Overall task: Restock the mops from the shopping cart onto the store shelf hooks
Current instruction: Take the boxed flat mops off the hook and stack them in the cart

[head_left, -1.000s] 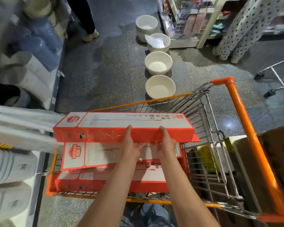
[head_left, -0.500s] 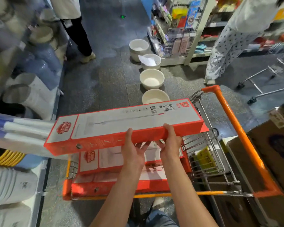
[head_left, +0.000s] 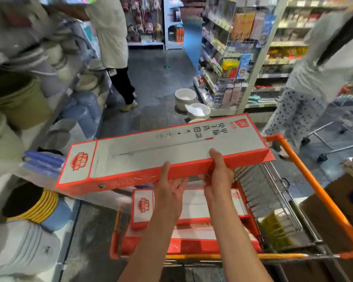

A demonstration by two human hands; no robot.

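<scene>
Orange and white cardboard makes up the long flat mop box (head_left: 163, 154) that a person holds up in the air above the shopping cart (head_left: 306, 174), tilted so its left end hangs lower and reaches toward the store shelf (head_left: 55, 123) on the left. The left hand (head_left: 168, 188) grips the near long edge from below, thumb up against the orange side. The right hand (head_left: 219, 171) clamps the same edge just beside it, thumb lying on the white top face and fingers curled underneath. The wire cart with orange rails sits directly below and holds more of the same boxes (head_left: 190, 208), stacked flat; at least two layers show. In the cart's small folding section on the right lies a yellow-green package (head_left: 273, 226), too blurred to identify. White basins (head_left: 198, 110) stand in a row on the dark floor beyond the cart. The left shelf carries stacked buckets (head_left: 18, 100) and tubs nested inside one another.
</scene>
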